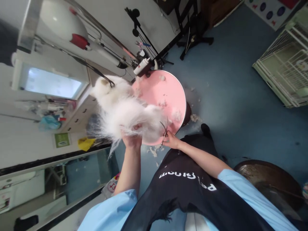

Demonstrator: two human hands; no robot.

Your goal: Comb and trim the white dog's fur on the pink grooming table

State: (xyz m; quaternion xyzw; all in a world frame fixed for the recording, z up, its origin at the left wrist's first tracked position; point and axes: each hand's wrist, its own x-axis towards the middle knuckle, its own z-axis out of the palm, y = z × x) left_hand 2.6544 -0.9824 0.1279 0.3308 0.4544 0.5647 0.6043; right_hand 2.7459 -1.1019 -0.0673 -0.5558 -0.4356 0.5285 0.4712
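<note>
pink, the round table (174, 91) bears the white dog (137, 110) just beyond our left hand (132, 140), which sinks into its fur (124, 117), presumably to steady it; with its grip hidden, we cannot tell how tightly. our right hand (172, 140) holds scissors (166, 131) parted and pointing away from us, likely for reach. beyond our left hand, a strap (92, 66) probably limits wandering.

White dog (127, 110) on a round pink table (174, 93), left grip (131, 138) in its long fur (106, 125), scissors (166, 131) in right grip (172, 140).
</note>
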